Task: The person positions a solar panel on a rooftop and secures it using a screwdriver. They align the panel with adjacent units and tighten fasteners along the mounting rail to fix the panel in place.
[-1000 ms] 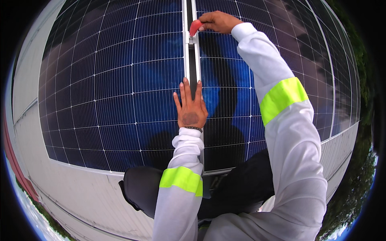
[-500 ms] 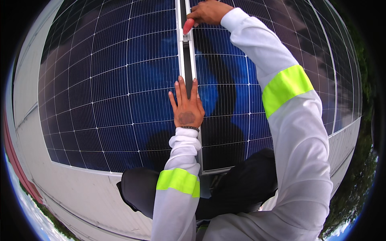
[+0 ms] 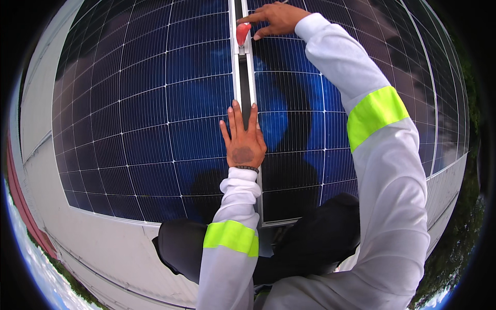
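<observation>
My left hand (image 3: 244, 139) lies flat with fingers spread across the gap between two solar panels, on the facing metal frames. Farther along this gap, a red-handled tool (image 3: 243, 34) stands with its lower end at a small metal clamp (image 3: 242, 50); its tip is hidden. My right hand (image 3: 279, 19) reaches in from the right over the right panel (image 3: 287, 93). Its index finger stretches to the top of the red handle, while its thumb is apart from the handle; the other fingers are partly curled. The left panel (image 3: 144, 103) spreads out beside the gap.
My dark-clad knees (image 3: 315, 227) are at the panels' near edge. Pale metal roofing (image 3: 108, 232) runs along the left and near sides. More panel surface (image 3: 408, 77) continues at right, with trees (image 3: 460, 232) beyond the roof.
My right hand has loosened from the red handle, its thumb moving off to the right. The red handle has turned and tilts differently. My left hand stays flat on the frames.
</observation>
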`<state>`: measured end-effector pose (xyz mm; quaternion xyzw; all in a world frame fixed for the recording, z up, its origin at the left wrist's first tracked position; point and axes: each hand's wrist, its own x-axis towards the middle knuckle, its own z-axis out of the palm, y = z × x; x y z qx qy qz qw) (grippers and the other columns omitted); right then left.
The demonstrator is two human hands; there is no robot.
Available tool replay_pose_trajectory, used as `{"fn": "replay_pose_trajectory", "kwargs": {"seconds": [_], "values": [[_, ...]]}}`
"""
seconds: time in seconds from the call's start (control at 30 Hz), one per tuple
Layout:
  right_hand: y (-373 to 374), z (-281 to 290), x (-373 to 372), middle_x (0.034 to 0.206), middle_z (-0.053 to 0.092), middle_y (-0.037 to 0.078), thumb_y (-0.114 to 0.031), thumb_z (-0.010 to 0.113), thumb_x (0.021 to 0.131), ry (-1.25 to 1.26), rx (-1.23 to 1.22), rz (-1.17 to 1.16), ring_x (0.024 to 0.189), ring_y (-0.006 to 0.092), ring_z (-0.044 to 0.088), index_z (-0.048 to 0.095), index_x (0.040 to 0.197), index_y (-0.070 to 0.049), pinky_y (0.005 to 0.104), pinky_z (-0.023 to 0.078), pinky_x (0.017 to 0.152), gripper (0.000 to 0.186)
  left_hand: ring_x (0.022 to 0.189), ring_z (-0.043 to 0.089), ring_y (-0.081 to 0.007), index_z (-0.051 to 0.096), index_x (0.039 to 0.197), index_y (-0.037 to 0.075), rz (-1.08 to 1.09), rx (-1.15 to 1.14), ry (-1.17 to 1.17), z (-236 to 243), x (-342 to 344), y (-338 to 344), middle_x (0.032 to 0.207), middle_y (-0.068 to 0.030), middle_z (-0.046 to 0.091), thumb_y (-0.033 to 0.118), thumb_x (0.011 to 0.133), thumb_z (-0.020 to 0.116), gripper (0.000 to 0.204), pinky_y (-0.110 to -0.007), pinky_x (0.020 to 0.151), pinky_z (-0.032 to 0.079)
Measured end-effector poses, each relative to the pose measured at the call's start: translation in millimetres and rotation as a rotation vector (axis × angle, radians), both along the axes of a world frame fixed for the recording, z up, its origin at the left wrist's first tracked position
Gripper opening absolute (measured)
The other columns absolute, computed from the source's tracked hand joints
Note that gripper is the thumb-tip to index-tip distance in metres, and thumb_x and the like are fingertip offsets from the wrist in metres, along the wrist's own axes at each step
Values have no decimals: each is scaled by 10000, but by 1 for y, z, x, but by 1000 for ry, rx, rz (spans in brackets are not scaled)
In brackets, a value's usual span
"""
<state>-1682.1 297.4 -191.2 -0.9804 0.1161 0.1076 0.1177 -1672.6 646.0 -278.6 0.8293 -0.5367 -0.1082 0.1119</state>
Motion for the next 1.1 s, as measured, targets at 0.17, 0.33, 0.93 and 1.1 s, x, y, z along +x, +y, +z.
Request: {"fn": "replay_pose_trajectory", "kwargs": {"seconds": [0.17, 0.33, 0.93, 1.1], "values": [[-48, -14, -15, 1162, 645, 238, -592, 481, 948, -126, -103, -118, 1109, 399, 609, 593, 1247, 15, 434, 484, 967, 686, 1475, 233, -347, 333, 1527, 267, -12, -7, 6, 2, 1, 0, 1601, -186, 212, 268, 982, 430, 554, -573, 1188, 161], [-67, -37, -21, 870, 647, 172, -535, 457, 976, -139, -167, -11, 886, 376, 626, 622, 809, -12, 452, 501, 837, 574, 1480, 208, -358, 346, 1520, 276, -1, -17, 68, 5, 2, -1, 1604, -172, 204, 266, 1003, 396, 520, -580, 1189, 138], [174, -8, -59, 614, 625, 139, -509, 477, 999, -140, 646, -1131, 501, 215, 635, 616, 729, -26, 322, 498, 443, 570, 1487, 192, -345, 307, 1536, 224, -30, -34, 23, 5, 2, 2, 1608, -199, 162, 232, 983, 426, 566, -557, 1196, 153], [132, -25, -58, 535, 509, 28, -544, 467, 997, -323, 1443, -1039, 397, 108, 454, 541, 704, -108, 280, 455, 408, 530, 1492, 169, -351, 301, 1540, 224, -24, -42, 88, 5, 2, 2, 1611, -202, 150, 224, 981, 438, 576, -570, 1195, 129]]}}
